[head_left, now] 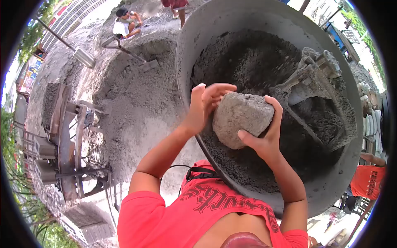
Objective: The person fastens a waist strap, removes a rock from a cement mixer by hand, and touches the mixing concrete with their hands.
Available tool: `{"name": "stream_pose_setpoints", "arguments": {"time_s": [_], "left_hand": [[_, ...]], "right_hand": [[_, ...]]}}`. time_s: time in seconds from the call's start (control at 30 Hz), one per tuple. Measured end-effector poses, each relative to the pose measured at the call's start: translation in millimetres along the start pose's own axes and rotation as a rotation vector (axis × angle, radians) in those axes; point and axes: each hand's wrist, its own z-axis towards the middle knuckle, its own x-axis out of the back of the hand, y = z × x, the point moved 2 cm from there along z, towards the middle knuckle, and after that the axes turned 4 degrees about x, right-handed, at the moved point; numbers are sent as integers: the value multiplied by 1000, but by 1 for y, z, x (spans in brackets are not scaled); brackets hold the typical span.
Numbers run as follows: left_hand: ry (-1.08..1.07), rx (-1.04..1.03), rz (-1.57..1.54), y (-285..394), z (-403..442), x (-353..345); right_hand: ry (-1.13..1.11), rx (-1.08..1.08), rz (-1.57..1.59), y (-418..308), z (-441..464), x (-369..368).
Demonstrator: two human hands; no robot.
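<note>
A rough grey lump [243, 118], rounded and looking like stone or hardened cement, is held up over the dark, gritty mix [252, 51] inside a wide round drum [244, 17], near the side of the rim closest to the person's body. The right hand [268, 144] grasps it from its right side, thumb across the near face and fingers around the far right edge. The left hand [197, 112] is released, its fingers [219, 88] loosely curved at the lump's upper left; whether they touch it cannot be told. To the right stands a cement-caked mixing arm [315, 76], just beside the lump. The lump looks heavy for one hand and quite stiff, with no give to a squeeze. Its coarse skin should grip well, though loose dust could make it slide, and thin edges may crumble. The surest hold would be both palms low on opposite flanks, under its widest part, with fingers spread beneath and kept off the broken upper edge.
</note>
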Motion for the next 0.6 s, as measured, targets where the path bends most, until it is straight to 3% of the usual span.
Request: {"name": "stream_pose_setpoints", "arguments": {"time_s": [0.07,0.2,0.3,0.5,0.57,0.6], "left_hand": [[-5,-83,-43,10,-15,-39],[-82,-384,61,11,-27,-56],[-128,-521,-11,-5,-28,-71],[-35,-754,172,-7,-48,-89],[-114,-1069,465,-6,-57,-90],[-144,-1131,537,-2,-62,-90]], "right_hand": [[25,361,-290,-30,-6,-1],[73,441,-402,-63,-30,7],[72,381,-407,-74,-49,18],[57,362,-499,-90,-86,29],[46,298,-511,-88,-103,35],[25,299,-501,-85,-112,40]]}}
